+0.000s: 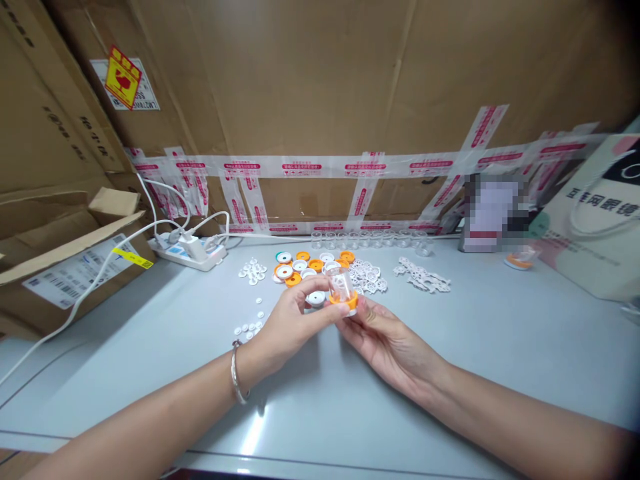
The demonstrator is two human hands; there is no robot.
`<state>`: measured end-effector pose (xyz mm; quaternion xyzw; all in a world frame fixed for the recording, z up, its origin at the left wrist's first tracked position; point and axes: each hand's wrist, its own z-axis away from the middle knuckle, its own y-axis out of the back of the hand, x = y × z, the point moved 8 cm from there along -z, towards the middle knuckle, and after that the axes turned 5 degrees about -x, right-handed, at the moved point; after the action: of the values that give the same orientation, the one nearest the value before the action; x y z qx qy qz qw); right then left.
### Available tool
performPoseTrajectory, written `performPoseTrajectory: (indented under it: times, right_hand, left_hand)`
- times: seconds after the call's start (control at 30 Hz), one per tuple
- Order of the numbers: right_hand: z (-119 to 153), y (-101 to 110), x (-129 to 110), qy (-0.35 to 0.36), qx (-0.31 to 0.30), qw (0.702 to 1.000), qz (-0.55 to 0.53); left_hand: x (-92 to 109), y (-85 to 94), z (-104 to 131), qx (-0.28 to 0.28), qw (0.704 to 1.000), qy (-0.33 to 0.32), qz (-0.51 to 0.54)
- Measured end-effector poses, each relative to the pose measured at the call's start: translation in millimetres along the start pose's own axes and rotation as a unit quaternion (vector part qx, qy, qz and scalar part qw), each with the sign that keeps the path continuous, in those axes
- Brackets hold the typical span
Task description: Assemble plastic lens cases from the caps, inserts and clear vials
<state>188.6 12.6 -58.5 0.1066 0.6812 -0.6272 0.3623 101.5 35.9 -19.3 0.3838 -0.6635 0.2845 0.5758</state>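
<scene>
Head view: the cup is nearly upright, orange ring low, above the worktop. From its left, the left hand grasps cup and ring; just as near, from its right, the right hand holds the base, though exact contact is hard to see.

A smooth grey tabletop is lined along its far side by clear plastic cups. Orange and white round bases are clustered at far centre, flanked on the right by white openwork pieces. Small white discs are scattered to their left. A white power strip is placed far left, an orange-based clear piece far right.
</scene>
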Motion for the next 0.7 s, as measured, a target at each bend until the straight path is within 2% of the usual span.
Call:
performPoseTrajectory:
  times: [0.23,0.4,0.7]
  right_hand:
    - [-0.8,5.6,0.3,-0.007,0.036,0.999,-0.007]
    - [1.7,12.7,-1.0,-0.007,0.085,0.996,-0.015]
    - [4.4,11.7,-0.6,-0.029,0.089,0.995,-0.036]
  left_hand:
    - [-4.2,9.1,0.3,0.041,0.997,-0.004,-0.064]
    - [1.4,13.3,2.7,0.087,0.984,-0.053,-0.145]
    - [16.0,10.9,6.6,0.089,0.964,-0.108,-0.225]
